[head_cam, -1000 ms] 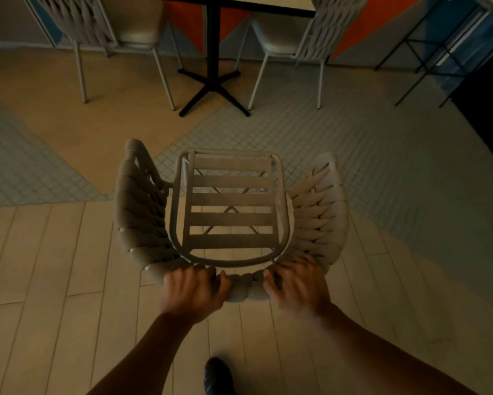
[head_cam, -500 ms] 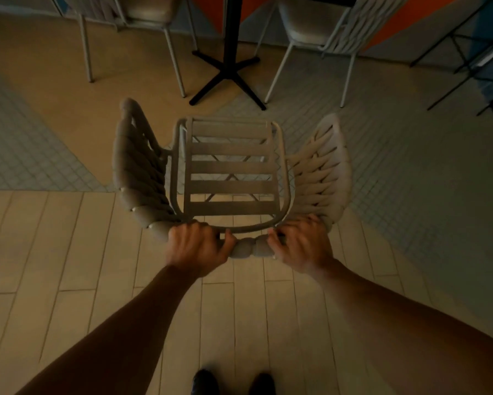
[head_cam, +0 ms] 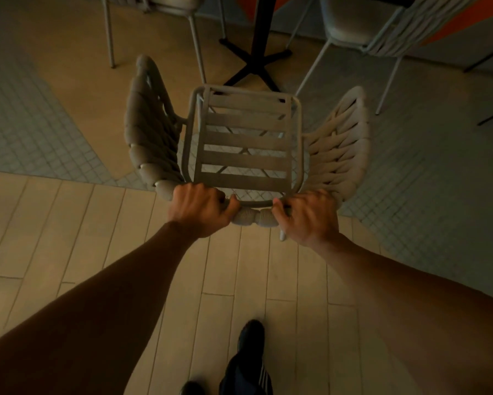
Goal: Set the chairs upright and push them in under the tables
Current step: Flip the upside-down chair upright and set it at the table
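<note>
Café floor, plank meeting tile: my left hand and right hand clench the upright chair by its woven back-rail, steering it toward the table base.

no readable text, no labels, no brands, no numbers

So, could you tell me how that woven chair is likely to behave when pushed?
The chair probably stays rigid, given its tube frame. Its open slats and woven back suggest it is fairly light. Its thin legs may catch on tile joints, though both hands steady it.
</note>
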A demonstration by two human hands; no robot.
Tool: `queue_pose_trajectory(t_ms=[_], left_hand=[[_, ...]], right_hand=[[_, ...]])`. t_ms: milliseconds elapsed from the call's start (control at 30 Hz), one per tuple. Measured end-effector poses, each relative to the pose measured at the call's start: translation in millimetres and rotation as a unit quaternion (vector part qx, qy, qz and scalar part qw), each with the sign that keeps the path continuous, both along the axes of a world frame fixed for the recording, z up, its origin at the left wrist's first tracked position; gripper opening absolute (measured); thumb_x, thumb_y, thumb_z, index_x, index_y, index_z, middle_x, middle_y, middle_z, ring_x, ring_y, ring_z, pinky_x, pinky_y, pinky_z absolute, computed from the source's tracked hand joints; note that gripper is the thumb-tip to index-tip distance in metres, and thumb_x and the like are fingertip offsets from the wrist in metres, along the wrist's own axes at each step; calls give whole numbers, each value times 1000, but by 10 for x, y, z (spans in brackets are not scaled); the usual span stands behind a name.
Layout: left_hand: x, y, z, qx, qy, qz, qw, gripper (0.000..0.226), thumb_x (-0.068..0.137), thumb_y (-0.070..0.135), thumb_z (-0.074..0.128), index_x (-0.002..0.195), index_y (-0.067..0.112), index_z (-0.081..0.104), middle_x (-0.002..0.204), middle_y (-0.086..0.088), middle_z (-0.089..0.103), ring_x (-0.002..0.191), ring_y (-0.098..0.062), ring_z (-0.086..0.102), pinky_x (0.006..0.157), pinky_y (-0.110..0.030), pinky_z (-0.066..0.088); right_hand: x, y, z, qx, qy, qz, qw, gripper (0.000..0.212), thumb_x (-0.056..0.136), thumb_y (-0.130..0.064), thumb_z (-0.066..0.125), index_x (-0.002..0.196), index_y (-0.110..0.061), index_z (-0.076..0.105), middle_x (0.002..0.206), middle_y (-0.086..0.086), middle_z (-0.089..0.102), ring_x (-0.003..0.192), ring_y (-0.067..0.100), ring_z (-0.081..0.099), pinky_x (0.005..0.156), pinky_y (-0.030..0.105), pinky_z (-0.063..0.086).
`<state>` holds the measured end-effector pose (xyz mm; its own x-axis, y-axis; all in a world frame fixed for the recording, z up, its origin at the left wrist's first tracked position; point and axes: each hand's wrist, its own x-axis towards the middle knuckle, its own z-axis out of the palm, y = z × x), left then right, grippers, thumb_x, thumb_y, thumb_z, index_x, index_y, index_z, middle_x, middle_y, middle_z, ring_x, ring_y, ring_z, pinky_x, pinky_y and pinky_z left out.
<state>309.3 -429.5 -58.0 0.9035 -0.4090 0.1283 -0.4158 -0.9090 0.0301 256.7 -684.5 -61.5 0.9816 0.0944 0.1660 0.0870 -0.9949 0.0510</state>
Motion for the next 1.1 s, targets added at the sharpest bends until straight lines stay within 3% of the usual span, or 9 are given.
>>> queue_pose_trajectory(t_ms=[100,200,333,500,567,633,733,967,1100], left_hand=[[268,-117,-11,11,6,30,999,74,95,68,24,52,22,64,35,10,33,34,-8,34,44,-18,29],[507,-186,-28,9,13,30,999,78,95,69,17,54,21,64,37,9,37,36,-10,38,45,-21,36],[830,-276,4,2,12,32,999,73,95,66,24,54,20,64,38,8,38,37,-11,40,47,-22,41],[1249,-321,27,-11,0,26,1000,71,96,66,27,52,20,60,38,10,32,35,-9,34,45,-20,31],[1394,-328,31,-8,-4,19,1000,72,96,66,25,53,22,61,37,11,31,34,-8,32,44,-19,29],[1498,-316,29,1,-1,11,1000,74,97,67,21,53,23,62,36,11,31,33,-8,33,43,-18,27],[1579,-275,27,18,1,0,1000,75,97,67,17,55,26,62,35,11,31,32,-7,31,43,-18,19],[1908,-225,33,7,9,-13,1000,85,94,71,5,55,24,65,34,10,33,33,-7,35,42,-17,28],[1983,-236,31,-10,4,-10,1000,88,92,72,3,54,24,66,33,12,31,32,-6,33,42,-16,28]], right_hand=[[329,-88,15,-12,-1,-3,1000,77,104,-62,20,71,-22,76,61,-4,72,57,14,62,77,34,40],[603,-155,31,-16,-1,-5,1000,81,103,-61,16,66,-19,74,57,-2,70,55,16,60,77,35,41],[919,-198,48,-23,1,-11,1000,83,102,-60,10,61,-18,69,54,0,67,53,18,49,78,37,40],[1286,-254,57,-46,-19,14,999,63,104,-50,31,64,-18,68,52,2,65,48,23,53,75,37,45],[1415,-275,52,-74,-13,47,996,57,105,-45,29,72,-19,69,54,1,65,48,23,55,74,37,45],[1508,-253,51,-77,8,26,997,68,107,-47,17,72,-20,69,56,0,67,50,22,55,77,38,43],[1568,-205,65,-51,9,-11,999,74,107,-53,21,65,-18,71,55,-2,67,50,19,57,82,39,47],[1790,-107,121,-41,-8,-19,999,58,103,-46,39,66,-15,70,54,2,68,48,25,59,72,38,51],[1864,-128,104,-60,29,-32,997,70,106,-51,20,64,-19,66,55,0,66,52,19,46,74,35,43]])
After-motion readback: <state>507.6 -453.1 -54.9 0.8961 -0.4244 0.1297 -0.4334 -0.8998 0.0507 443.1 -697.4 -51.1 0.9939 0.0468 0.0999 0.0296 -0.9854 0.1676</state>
